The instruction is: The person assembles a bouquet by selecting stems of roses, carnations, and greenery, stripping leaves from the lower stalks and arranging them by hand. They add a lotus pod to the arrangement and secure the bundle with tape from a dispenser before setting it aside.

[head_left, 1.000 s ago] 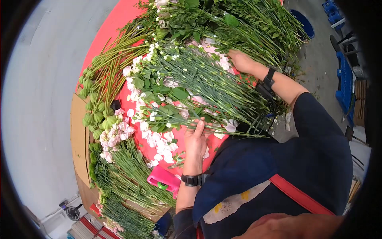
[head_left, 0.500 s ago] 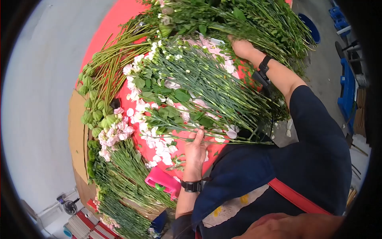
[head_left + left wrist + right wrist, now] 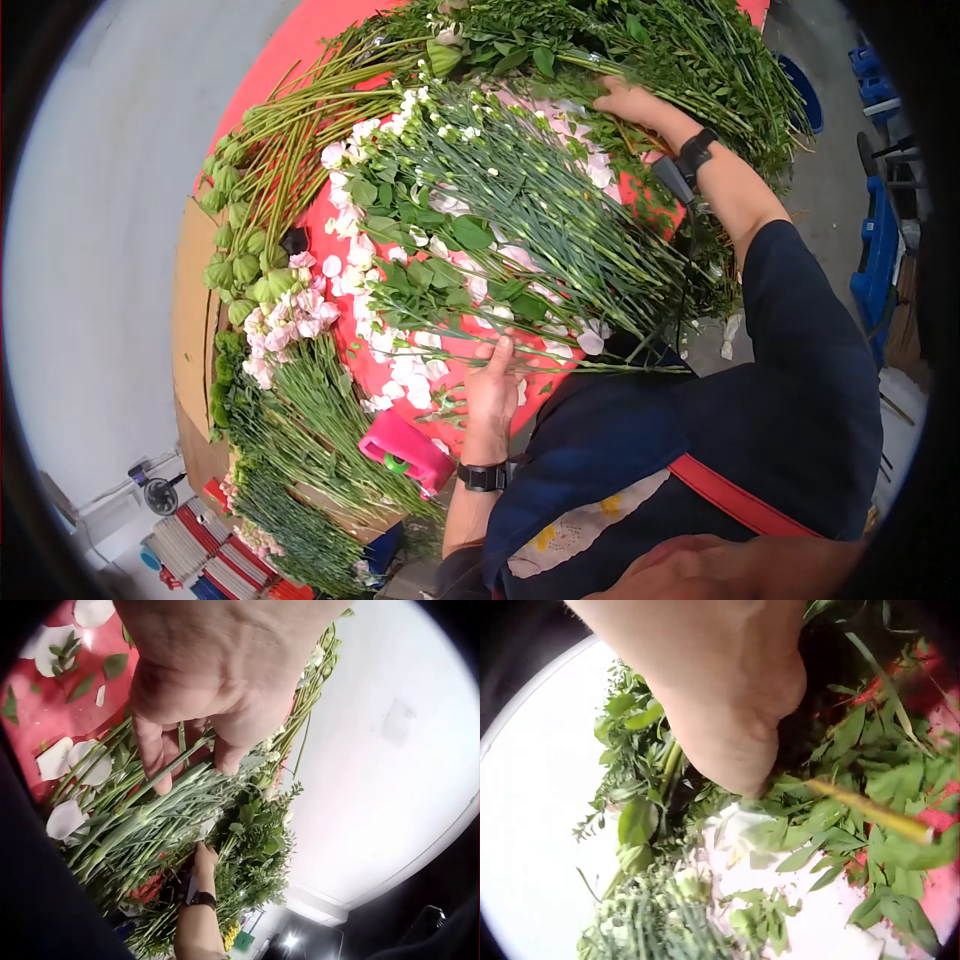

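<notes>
My left hand (image 3: 492, 392) is low over the red tabletop, thumb and fingers pinching a few slim green carnation stems (image 3: 135, 825). Beside it lies a broad bundle of carnations (image 3: 570, 220) with small white buds at its far-left end. My right hand (image 3: 632, 102) is at the edge of the greenery pile (image 3: 640, 50), gripping a leafy branch (image 3: 640, 150). Its brownish cut stem (image 3: 877, 814) sticks out beside the hand in the right wrist view. The right fingertips are mostly hidden by the hand's back and the leaves.
Pale petals (image 3: 410, 370) litter the red table (image 3: 330, 235). Thick stems with green pods (image 3: 240, 265), pink blossoms (image 3: 290, 325) and more stem bundles (image 3: 330, 430) line the left side. A pink tool with a green part (image 3: 408, 452) lies near my left wrist. A blue bucket (image 3: 800, 90) stands at right.
My right hand has drawn a leafy branch out from the greenery pile, so leaves now hang below it over the petals. The left hand keeps its hold on the stems, almost still.
</notes>
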Demonstrator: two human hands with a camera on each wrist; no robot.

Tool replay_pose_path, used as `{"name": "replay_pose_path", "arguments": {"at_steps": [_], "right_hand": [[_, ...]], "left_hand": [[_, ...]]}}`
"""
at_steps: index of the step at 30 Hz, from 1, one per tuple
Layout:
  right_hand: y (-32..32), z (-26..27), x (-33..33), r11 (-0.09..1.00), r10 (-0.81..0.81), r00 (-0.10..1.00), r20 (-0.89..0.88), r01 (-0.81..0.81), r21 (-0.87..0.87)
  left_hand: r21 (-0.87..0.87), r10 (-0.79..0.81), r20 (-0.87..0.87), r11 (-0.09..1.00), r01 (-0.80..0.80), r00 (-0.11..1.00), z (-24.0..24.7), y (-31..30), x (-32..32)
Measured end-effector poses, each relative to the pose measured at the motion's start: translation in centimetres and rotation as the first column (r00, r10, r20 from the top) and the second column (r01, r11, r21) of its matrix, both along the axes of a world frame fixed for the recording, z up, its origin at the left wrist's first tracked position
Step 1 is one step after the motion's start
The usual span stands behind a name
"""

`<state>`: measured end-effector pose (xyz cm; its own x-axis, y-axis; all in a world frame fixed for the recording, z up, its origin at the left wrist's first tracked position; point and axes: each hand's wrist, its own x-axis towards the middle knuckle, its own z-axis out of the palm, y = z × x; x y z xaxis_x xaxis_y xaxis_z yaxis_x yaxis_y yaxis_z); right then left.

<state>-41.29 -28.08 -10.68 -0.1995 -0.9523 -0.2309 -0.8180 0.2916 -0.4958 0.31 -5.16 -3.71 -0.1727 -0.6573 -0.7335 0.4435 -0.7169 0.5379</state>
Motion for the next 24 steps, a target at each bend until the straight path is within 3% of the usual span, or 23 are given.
{"name": "replay_pose_path", "arguments": {"at_steps": [1,2,5,7,9,11,12,13,15,18,21,23,24], "right_hand": [[0.7,2.0,0.0,0.996,-0.084,0.989,0.122,0.084,0.003],[1.3,4.8,0.0,0.986,-0.122,0.980,0.157,0.102,0.129],[4.9,4.6,0.6,0.946,-0.321,0.869,0.377,0.282,0.157],[7.6,3.6,0.6,0.967,-0.218,0.771,0.598,0.086,0.241],[11.9,5.1,2.6,0.982,-0.156,0.654,0.740,0.019,0.189],[15.5,7.2,4.4,0.979,-0.133,0.670,0.730,-0.025,0.201],[17.2,7.0,4.9,0.996,-0.062,0.682,0.729,0.001,0.084],[18.5,7.7,4.8,0.983,-0.137,0.766,0.628,0.026,0.182],[20.7,8.3,4.8,0.980,0.097,0.935,0.340,-0.031,-0.195],[23.3,9.2,3.9,0.893,0.117,0.992,0.041,-0.088,-0.441],[25.3,8.9,2.1,0.936,-0.128,0.937,0.324,0.222,-0.274],[26.3,9.4,0.9,0.932,-0.272,0.887,0.373,0.339,-0.125],[26.4,9.5,0.6,0.914,-0.310,0.872,0.379,0.383,-0.136]], "left_hand": [[-0.001,-0.001,-0.008,1.000,0.001,1.000,-0.1,-0.1,0.0],[-0.006,0.008,-0.013,1.000,-0.008,1.000,0.1,-0.2,0.0],[-0.025,0.007,-0.003,1.000,-0.007,1.000,0.4,-0.6,-0.4],[-0.049,0.003,-0.034,0.999,-0.005,0.999,0.6,-0.9,-0.7],[-0.062,-0.007,-0.054,0.998,0.004,0.999,0.8,-1.2,-1.0],[-0.066,-0.023,-0.062,0.998,0.019,0.998,1.0,-1.6,-1.3],[-0.079,-0.031,-0.074,0.997,0.025,0.997,1.3,-1.8,-1.6],[-0.092,-0.041,-0.085,0.995,0.033,0.996,1.8,-2.0,-1.8],[-0.113,-0.071,-0.100,0.992,0.060,0.993,2.2,-2.4,-2.2],[-0.151,-0.119,-0.129,0.984,0.099,0.985,2.1,-2.8,-2.7],[-0.157,-0.133,-0.140,0.981,0.110,0.981,2.6,-2.7,-3.1],[-0.176,-0.165,-0.146,0.975,0.138,0.975,2.6,-2.5,-3.0],[-0.185,-0.180,-0.148,0.971,0.152,0.972,2.5,-2.3,-2.9]]}}
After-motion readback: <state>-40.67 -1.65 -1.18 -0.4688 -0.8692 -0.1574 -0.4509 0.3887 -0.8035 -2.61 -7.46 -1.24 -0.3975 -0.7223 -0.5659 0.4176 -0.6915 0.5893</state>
